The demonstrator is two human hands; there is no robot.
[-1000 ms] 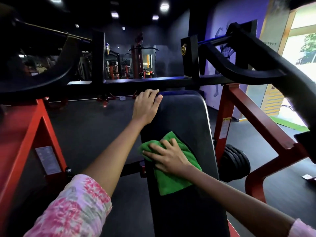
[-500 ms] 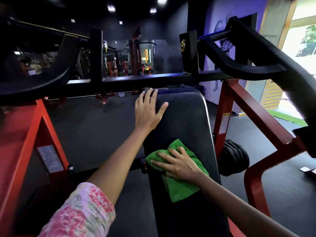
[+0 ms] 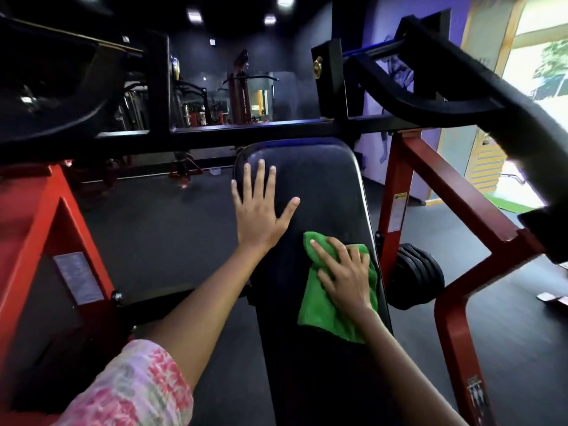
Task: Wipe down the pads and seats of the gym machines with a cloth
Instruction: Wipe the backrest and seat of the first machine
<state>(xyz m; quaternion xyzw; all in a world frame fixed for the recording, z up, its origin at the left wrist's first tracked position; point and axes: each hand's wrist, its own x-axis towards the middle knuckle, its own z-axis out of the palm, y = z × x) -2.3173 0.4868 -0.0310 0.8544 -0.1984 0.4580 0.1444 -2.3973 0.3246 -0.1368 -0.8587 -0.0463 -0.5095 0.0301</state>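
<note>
The right hand is pressing the green cloth flat, fingers spread, on the bench pad, whose length is running ahead of it; the left hand, splayed, is bracing nearer the unwiped top.

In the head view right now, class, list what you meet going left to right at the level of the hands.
red frame post → left hand flat on the black back pad → right hand pressing the green cloth → black weight plates → red frame leg.
</note>
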